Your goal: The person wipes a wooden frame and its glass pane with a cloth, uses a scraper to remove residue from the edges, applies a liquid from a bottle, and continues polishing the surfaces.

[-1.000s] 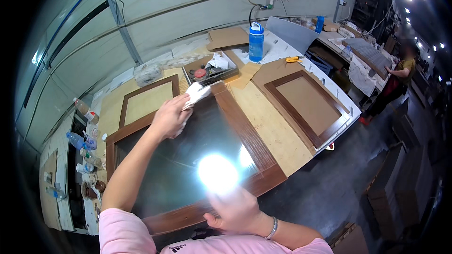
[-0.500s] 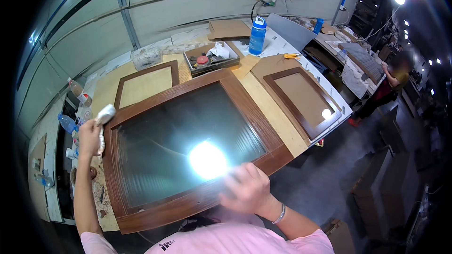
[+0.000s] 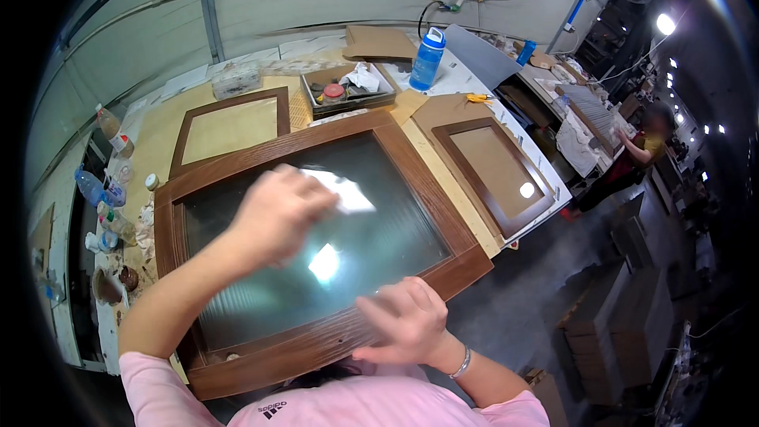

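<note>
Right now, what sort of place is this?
Likely a door or cabinet-panel workshop: a glass-paned wooden frame on the workbench, two more framed panels beside it, and a tray of finishing supplies.

Left hand (image 3: 277, 213) is smearing into motion blur, its fingers running together; the white cloth (image 3: 340, 191) under it is blurring too. Right hand (image 3: 403, 318) is covering part of the wooden frame (image 3: 261, 352). Glare is washing out a patch of the ribbed glass pane (image 3: 261, 285).

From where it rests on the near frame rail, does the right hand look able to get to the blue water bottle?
Probably not without leaning: the right hand is on the near rail, and the blue water bottle stands beyond the whole glass-panelled door, at the bench's far side.
</note>
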Demonstrator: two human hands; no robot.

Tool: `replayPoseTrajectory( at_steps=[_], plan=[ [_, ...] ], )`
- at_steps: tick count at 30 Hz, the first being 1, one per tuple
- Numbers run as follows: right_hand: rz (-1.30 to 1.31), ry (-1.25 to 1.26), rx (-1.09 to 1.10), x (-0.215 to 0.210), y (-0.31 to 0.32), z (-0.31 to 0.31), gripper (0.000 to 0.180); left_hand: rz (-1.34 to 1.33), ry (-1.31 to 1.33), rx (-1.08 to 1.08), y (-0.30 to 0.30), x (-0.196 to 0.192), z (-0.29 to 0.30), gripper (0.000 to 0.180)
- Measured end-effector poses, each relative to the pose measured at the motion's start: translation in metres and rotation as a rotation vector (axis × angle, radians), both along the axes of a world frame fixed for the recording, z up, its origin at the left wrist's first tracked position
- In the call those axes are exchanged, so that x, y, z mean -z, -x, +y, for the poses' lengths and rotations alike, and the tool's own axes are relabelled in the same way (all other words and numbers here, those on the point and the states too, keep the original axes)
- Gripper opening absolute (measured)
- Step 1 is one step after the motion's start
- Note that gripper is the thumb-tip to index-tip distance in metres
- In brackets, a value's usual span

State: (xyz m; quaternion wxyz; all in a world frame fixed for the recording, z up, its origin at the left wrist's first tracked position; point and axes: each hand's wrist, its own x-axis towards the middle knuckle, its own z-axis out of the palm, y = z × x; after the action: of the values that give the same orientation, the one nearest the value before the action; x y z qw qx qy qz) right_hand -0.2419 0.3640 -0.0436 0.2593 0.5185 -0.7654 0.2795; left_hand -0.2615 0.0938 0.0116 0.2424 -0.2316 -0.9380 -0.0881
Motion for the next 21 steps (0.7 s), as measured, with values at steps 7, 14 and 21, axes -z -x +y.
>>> replayPoseTrajectory(
  at_steps=[7,14,21],
  plan=[
    [-0.063,0.034,-0.032,0.0,-0.002,-0.003,0.058,-0.031,-0.017,0.196,0.109,0.028,0.032,0.017],
    [-0.076,0.058,-0.036,0.0,-0.005,0.001,0.057,-0.204,-0.033,0.39,0.039,0.018,0.071,0.044],
    [-0.042,0.006,-0.034,0.004,-0.008,0.003,0.063,-0.379,-0.29,0.211,0.007,-0.018,0.045,0.044]
  ],
)
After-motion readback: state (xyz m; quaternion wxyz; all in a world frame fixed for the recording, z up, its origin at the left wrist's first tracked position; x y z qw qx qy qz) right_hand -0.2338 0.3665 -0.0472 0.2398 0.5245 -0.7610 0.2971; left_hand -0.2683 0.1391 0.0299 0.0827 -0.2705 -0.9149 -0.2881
